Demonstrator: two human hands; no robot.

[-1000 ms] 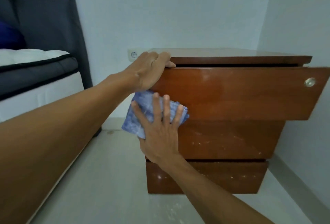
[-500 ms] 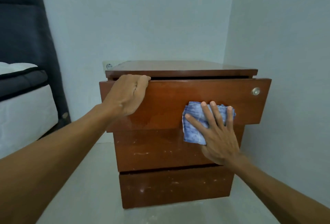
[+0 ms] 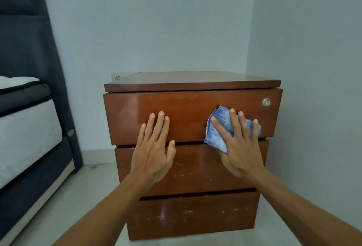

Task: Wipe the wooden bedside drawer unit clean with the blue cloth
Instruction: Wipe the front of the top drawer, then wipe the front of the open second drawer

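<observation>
Standing at 6 o'clock in the frame, the glossy reddish-brown drawer unit (image 3: 193, 153) has 3 drawers, the lower 2 scuffed with pale marks. A bed (image 3: 27, 134) lies at 9 o'clock. The left hand (image 3: 153, 150) presses flat on the top drawer front, fingers (image 3: 159, 123) apart. At 3 o'clock the right hand (image 3: 238, 143) spreads its fingers over the crumpled blue cloth (image 3: 217, 132), below a round metal lock (image 3: 266, 102).

Both forearms are bare from wrist to the frame's edge, with no sleeve, watch or band on either. The left hand (image 3: 154, 152) and the right hand (image 3: 238, 147) wear no gloves or rings; the fingers are long and slim, with short, unpainted nails.
</observation>
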